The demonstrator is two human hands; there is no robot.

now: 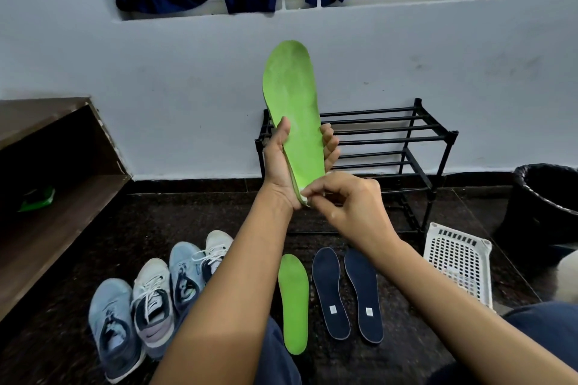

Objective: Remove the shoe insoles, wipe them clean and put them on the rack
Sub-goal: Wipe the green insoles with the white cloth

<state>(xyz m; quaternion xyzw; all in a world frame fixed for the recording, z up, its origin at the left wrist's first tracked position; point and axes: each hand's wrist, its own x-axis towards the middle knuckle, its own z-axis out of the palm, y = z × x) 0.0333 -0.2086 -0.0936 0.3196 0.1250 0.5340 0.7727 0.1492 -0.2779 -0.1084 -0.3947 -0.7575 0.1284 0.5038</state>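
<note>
My left hand (pixel 283 166) grips a green insole (pixel 294 103) upright by its lower half, toe end pointing up, in front of the black rack (pixel 391 134). My right hand (pixel 347 200) pinches something small and pale at the insole's heel edge; I cannot tell what it is. On the dark floor lie a second green insole (pixel 294 303) and two navy insoles (pixel 331 294) (pixel 364 294) side by side. Several shoes (pixel 156 297) stand in a row at the lower left.
A white perforated plastic basket (pixel 459 262) lies at the right, beside a black bin (pixel 547 206). A wooden shelf unit (pixel 47 197) stands at the left. The pale wall with a window and hanging blue clothes is behind the rack.
</note>
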